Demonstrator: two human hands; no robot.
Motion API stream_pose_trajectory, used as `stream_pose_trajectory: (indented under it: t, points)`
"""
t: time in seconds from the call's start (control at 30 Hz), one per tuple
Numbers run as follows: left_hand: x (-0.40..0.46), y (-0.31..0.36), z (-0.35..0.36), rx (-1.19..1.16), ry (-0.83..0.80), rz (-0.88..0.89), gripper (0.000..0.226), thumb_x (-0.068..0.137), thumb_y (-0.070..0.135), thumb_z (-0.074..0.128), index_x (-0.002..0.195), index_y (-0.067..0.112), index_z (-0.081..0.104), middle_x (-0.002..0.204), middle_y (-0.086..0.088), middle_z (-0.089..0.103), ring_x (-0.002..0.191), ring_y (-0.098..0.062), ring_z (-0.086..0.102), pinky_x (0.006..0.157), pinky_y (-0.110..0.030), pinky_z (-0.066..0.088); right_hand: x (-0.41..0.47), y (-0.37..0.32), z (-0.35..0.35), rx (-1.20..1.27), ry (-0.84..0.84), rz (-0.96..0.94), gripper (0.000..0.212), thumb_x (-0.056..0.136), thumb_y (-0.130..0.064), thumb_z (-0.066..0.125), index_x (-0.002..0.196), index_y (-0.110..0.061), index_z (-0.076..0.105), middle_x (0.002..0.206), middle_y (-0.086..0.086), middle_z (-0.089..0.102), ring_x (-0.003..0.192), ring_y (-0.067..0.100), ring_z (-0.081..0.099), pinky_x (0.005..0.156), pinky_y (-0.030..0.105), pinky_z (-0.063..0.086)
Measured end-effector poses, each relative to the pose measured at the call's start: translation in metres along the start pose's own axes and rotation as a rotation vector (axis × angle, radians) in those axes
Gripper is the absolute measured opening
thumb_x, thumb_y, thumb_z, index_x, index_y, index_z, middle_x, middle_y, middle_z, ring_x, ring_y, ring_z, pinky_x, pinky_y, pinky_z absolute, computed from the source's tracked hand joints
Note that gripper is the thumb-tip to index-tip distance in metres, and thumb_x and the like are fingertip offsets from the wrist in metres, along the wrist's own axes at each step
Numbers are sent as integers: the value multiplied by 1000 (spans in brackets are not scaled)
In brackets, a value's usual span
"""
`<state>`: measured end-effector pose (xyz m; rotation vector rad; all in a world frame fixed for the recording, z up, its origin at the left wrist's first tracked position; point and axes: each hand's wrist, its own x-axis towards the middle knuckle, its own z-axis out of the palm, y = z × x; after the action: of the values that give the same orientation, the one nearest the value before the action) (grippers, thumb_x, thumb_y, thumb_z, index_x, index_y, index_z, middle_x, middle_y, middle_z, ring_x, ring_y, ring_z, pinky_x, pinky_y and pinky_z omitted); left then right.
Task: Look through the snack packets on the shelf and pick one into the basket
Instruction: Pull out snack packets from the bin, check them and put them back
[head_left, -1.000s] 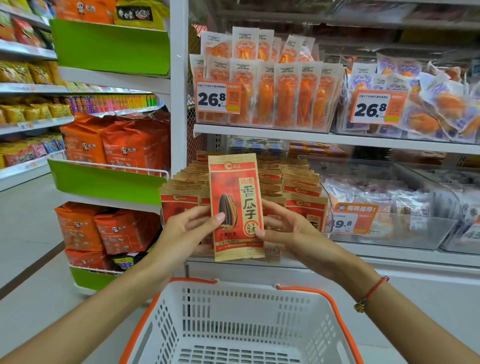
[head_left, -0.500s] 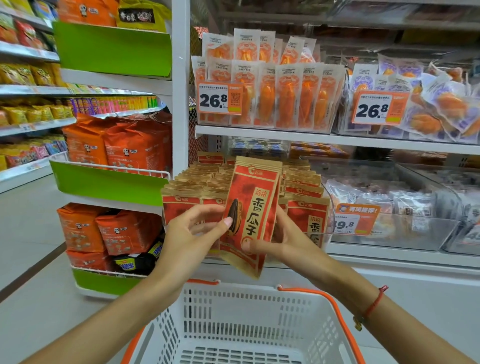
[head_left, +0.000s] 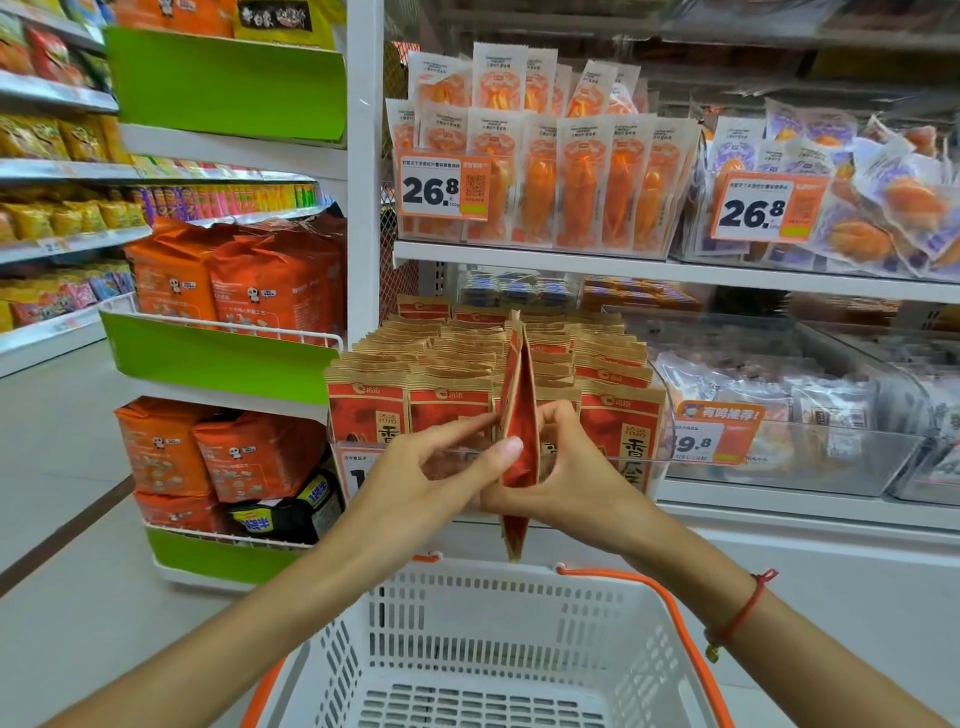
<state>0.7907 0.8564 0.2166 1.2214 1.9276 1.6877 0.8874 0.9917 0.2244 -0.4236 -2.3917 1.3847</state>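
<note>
On the far left, orange snack bags (head_left: 244, 280) are sitting in wire racks with green fronts, beside an aisle of yellow packets. Moving right, the left hand (head_left: 415, 483) is reaching in from the lower left, its thumb and fingers pinching the near face of a red-and-brown snack packet (head_left: 517, 415). The packet is standing upright and edge-on to the camera, held in the air in front of the shelf bin (head_left: 660, 462) that is holding rows of matching packets (head_left: 447, 400), and directly above the far rim of the white basket (head_left: 498, 649) with orange handles. The right hand (head_left: 576, 473) is gripping the packet from the other side, fingers curled round its lower half; a red cord bracelet (head_left: 740, 613) is circling that wrist. Above, orange sealed packs (head_left: 576, 182) are lining the upper shelf behind a price card reading 26.8 (head_left: 444, 184). Further right, pale packets (head_left: 769, 395) are lying in a clear bin.
</note>
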Motion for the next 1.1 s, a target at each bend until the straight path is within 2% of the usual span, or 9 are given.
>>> stream_pose_trajectory:
  t: [0.07,0.13,0.27,0.43,0.57,0.63,0.73,0.9,1.1]
  points:
    - [2,0,-2,-59,13,7,42,76,51,62,117,40,63,100,21,73,94,2,68,81,-19,54,-1,-2,0,-13,-31,-8,65,66,-25,88,107,-17,38,96,-2,62,71,2,64,70,24,55]
    - [5,1,-6,-124,49,23,21,86,36,58,106,38,65,93,21,74,89,2,70,72,-17,55,-3,-2,-2,-19,-46,3,68,65,-27,88,110,-22,38,96,0,63,70,11,66,75,32,59]
    - [11,-2,-15,-197,86,-19,22,98,22,47,98,35,65,82,20,74,76,3,70,57,-13,53,-2,-3,-2,-84,106,2,77,60,-51,80,120,-27,40,98,-4,62,76,12,69,75,38,60]
    - [12,-10,-15,-156,-64,-119,25,98,43,37,102,48,61,93,30,70,92,12,64,78,-16,55,1,2,-5,-214,231,-11,72,64,-52,80,118,-27,40,81,-5,68,74,6,68,70,36,59]
    - [16,-6,-17,-169,-97,-174,34,79,67,40,100,51,60,96,27,68,98,4,62,85,-24,54,1,3,-5,-253,302,-41,74,58,-61,75,112,-28,37,74,-5,69,65,6,69,61,37,59]
    - [15,-5,-16,-123,-111,-112,17,90,47,50,105,51,57,101,27,67,94,7,65,73,-12,52,1,2,-3,-268,319,-69,63,67,-57,74,109,-26,38,72,-6,69,64,5,68,59,36,59]
    - [11,-8,-17,-93,-110,-82,25,94,28,55,115,41,59,102,18,72,93,3,68,68,-9,52,4,4,-6,-180,374,-80,31,85,-48,63,93,-24,45,71,-3,72,62,8,70,56,43,59]
    - [9,-15,-17,11,-127,-81,29,86,31,66,113,41,64,103,18,73,99,-1,67,86,-21,54,10,10,-17,-182,496,-93,21,91,-43,58,82,-26,49,75,-4,73,67,7,71,57,39,60]
    - [6,-17,-13,-3,-171,-119,22,88,36,63,108,45,66,106,11,73,98,-3,68,85,-22,56,13,16,-18,-167,541,-169,19,90,-31,65,81,-21,52,61,-2,70,60,4,69,52,35,57]
